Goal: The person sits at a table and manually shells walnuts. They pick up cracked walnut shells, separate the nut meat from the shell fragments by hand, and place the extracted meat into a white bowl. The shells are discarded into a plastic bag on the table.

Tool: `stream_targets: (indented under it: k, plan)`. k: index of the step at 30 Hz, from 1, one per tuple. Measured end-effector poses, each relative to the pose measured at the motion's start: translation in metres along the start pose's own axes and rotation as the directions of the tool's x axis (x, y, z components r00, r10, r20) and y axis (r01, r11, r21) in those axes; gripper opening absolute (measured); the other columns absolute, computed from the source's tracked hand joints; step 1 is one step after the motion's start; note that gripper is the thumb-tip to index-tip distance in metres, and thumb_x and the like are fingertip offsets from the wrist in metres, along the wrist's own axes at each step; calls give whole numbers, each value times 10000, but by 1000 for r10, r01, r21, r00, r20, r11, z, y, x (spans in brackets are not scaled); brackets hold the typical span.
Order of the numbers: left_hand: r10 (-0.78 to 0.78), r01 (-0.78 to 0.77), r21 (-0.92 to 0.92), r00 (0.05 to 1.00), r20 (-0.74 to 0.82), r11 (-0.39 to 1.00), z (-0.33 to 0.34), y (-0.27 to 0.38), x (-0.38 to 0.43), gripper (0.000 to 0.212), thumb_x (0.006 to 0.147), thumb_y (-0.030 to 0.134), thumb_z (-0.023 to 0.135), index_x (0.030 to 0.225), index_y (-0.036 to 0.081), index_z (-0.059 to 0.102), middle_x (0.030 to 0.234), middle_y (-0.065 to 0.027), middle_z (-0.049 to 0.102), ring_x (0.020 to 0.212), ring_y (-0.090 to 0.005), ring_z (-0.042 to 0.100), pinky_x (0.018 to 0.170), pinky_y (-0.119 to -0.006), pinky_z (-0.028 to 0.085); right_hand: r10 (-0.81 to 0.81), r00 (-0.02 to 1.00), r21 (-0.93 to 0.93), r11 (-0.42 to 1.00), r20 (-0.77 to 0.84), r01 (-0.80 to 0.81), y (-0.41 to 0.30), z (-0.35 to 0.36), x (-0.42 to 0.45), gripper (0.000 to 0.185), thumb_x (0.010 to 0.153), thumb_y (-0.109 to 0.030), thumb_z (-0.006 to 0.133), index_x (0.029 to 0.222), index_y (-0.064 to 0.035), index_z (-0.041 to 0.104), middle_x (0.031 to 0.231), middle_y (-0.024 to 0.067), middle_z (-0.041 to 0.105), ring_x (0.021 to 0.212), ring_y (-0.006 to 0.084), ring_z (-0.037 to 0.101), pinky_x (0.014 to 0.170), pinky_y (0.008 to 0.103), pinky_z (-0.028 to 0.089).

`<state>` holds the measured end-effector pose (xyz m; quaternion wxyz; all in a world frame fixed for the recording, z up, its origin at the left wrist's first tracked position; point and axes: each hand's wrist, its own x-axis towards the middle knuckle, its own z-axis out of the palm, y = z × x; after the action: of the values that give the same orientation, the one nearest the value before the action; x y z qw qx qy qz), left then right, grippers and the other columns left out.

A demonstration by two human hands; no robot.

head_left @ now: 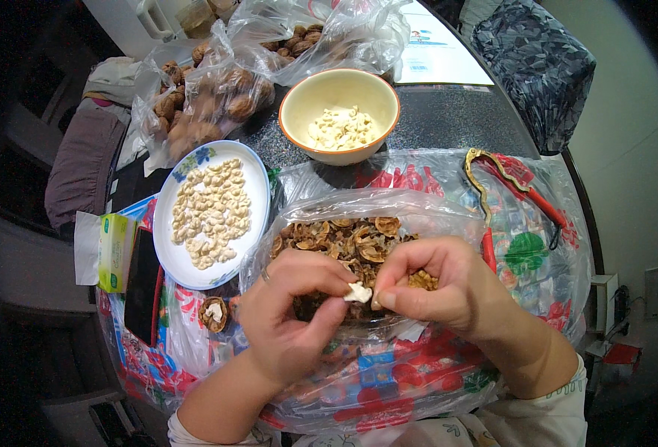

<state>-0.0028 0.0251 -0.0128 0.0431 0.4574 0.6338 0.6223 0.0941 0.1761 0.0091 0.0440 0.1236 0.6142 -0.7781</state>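
Note:
Between the thumb and fingers of my left hand (292, 307) is a pale, peeled piece of walnut kernel (358, 293). My right hand (441, 285) is just to its right, thumb and index fingertip pinched together on a tiny bit too small to make out. A brown, unpeeled walnut kernel (423, 280) shows behind my right thumb, within the curled fingers. Both hands are above a clear plastic bag (329, 204) filled with broken walnut shells (340, 240). Left of the bag lies a half walnut shell (214, 314) with pale kernel inside.
A white oval plate (256, 184) bears many peeled kernels; a cream bowl (306, 106) holds more pieces. Plastic bags of whole walnuts (195, 112) stand behind. A red-handled nutcracker (494, 184) lies right. At left are a phone (143, 288) and a tissue pack (114, 251).

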Motion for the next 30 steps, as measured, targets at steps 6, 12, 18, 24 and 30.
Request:
stream_targets:
  k: [6,12,18,24,30]
  plan:
    - [-275,267,-231,961,-2,935,0,3,-2,193,691,-83,570,858,-11,504,867,-90,545,801,-144,536,727,-246,428,-151,985,-173,975,-78,136,1,2,-1,120,737,-105,598,713,3,554,624,1,515,571,49,450,513,204,370]
    - [-393,383,-374,918,53,845,-2,5,-1,183,740,-45,588,893,-6,495,882,-60,537,808,-101,526,732,-214,426,-412,888,-473,836,-204,279,2,8,1,98,710,-73,626,723,-13,549,575,44,476,497,86,442,449,241,350]
    - [-445,451,-403,888,113,797,-5,8,0,149,760,-9,590,883,-9,506,858,-50,542,778,-90,524,701,-207,426,-485,862,-576,750,-146,324,-1,10,0,112,695,-83,636,765,-28,567,613,83,509,494,158,479,462,268,379]
    - [-434,453,-343,891,134,823,-3,13,3,116,766,12,595,854,-6,522,826,-37,546,744,-77,515,671,-199,416,-576,816,-633,649,-46,422,2,10,1,88,709,-81,607,759,-24,563,644,114,520,550,247,525,495,310,408]
    - [-450,453,-357,888,97,817,-4,16,5,113,773,27,592,856,-5,522,819,-36,553,725,-74,512,661,-199,415,-579,813,-636,650,-59,416,1,6,-2,89,737,-76,582,711,-9,529,631,123,505,547,260,514,496,324,402]
